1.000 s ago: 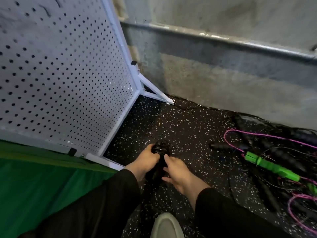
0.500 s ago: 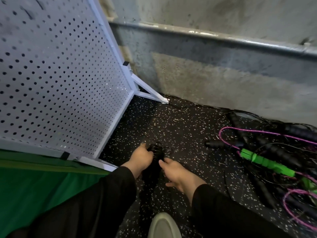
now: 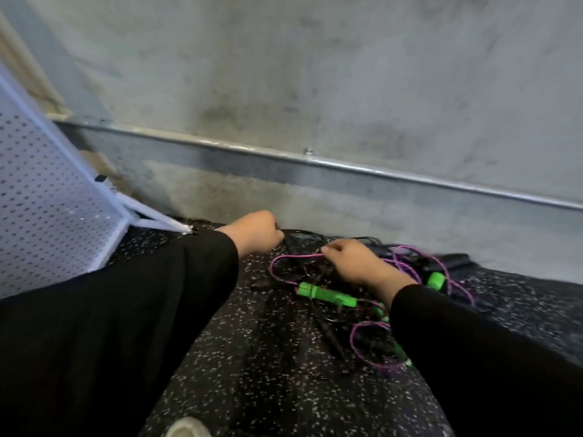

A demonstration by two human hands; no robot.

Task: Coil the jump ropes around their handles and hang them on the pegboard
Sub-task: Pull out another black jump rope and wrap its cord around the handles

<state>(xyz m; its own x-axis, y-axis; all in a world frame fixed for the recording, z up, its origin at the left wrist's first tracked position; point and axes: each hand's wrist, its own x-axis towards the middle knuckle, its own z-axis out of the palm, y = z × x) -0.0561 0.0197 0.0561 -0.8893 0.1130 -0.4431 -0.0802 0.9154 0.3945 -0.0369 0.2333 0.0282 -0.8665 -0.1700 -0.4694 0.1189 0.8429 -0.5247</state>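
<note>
Head view looks down at a grey concrete wall (image 3: pixel 347 74) with a metal rail (image 3: pixel 315 160) running along it, above a black speckled floor (image 3: pixel 252 357). At the left edge stands the white pegboard (image 3: pixel 41 216), tilted in the picture, its frame foot (image 3: pixel 157 220) reaching the floor near the wall. Nothing hangs on the part of the board that shows.

Two black sleeves (image 3: pixel 110 326) reach forward from the bottom of the picture. Between them, on the floor by the wall, lies a tangled pile of jump ropes. The purple rope (image 3: pixel 277 263) loops through the pile and out to the right, and a green handle (image 3: pixel 328 294) lies across the middle of it, just below the right wrist. A second green handle (image 3: pixel 437 280) lies further right, partly behind the right forearm. Thin black ropes (image 3: pixel 328 332) and dark handles are mixed in underneath; blur makes it hard to count them.

At the pile's left end, near the wall, the left hand (image 3: pixel 255 231) is clenched, its fingers curled round a black rope or handle; which of the two I cannot tell. Over the middle of the pile the right hand (image 3: pixel 353 263) has its fingertips pinching the purple rope where the loop rises.

At the bottom edge a pale shoe tip (image 3: pixel 187 428) shows.
</note>
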